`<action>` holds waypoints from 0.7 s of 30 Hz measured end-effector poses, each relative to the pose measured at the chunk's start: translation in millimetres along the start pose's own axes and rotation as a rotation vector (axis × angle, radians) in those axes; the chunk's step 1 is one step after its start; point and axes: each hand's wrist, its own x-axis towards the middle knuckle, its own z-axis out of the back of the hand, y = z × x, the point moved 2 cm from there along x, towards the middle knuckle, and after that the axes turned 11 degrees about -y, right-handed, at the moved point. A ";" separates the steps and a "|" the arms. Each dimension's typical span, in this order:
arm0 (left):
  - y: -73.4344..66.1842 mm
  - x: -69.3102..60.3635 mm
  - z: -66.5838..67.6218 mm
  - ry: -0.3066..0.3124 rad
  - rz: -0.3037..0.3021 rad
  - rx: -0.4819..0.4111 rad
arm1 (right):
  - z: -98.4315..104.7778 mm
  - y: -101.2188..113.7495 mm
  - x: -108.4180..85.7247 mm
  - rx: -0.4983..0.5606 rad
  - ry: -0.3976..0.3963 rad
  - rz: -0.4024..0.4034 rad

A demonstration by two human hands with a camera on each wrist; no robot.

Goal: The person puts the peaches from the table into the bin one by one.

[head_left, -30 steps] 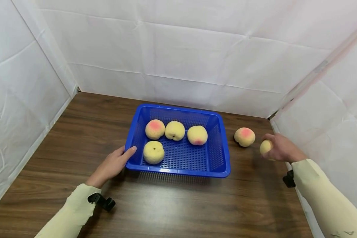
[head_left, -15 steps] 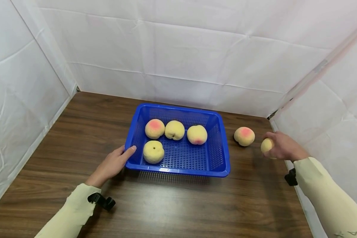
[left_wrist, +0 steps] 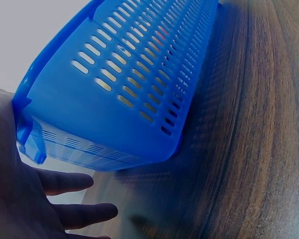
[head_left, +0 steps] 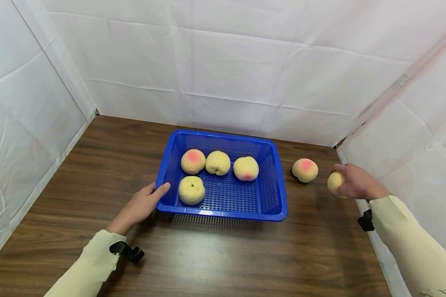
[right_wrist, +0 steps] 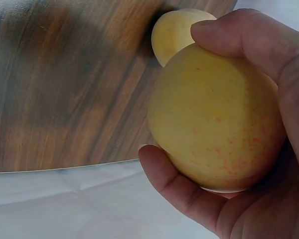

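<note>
A blue basket [head_left: 223, 215] holds several yellow-pink peaches, including one at front left [head_left: 191, 190]. At its front left corner the left hand [head_left: 139, 206] grips the rim, thumb over the top; in the left wrist view that hand [left_wrist: 45, 199] has its fingers outside the basket wall [left_wrist: 104, 114]. The right hand [head_left: 357, 182], right of the basket, holds a peach [head_left: 335, 180]. In the right wrist view, thumb and fingers of the hand [right_wrist: 269, 209] curl round this peach [right_wrist: 217, 119]. Another peach [head_left: 305, 170] lies on the table between basket and right hand.
The brown wooden table [head_left: 215, 255] carries the basket. A white sheet wall [head_left: 223, 70] stands behind it, with further white walls at the left [head_left: 18, 103] and close beyond the right hand [head_left: 423, 136]. Black straps are on both wrists.
The right hand has shifted slightly to the right with its peach. The left hand, the basket and the other peaches have stayed in place.
</note>
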 end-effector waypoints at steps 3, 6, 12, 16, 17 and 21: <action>-0.3 0.0 0.1 -0.001 -0.001 0.001 | 1.2 1.3 1.0 -0.006 -0.004 0.008; -0.5 -0.1 -0.1 0.002 -0.001 -0.001 | 2.0 2.6 1.8 -0.010 -0.004 0.012; -0.4 0.1 0.1 0.003 -0.001 -0.003 | 2.8 5.7 4.4 -0.013 -0.002 0.023; -0.4 0.6 0.0 0.002 -0.006 -0.005 | 3.0 7.1 5.9 -0.014 -0.008 0.031; -0.3 0.7 -0.1 0.002 -0.007 -0.004 | 3.1 7.6 6.1 -0.014 -0.007 0.030; 0.1 0.9 -0.6 0.006 -0.008 -0.002 | 3.9 11.6 7.2 -0.011 -0.002 0.035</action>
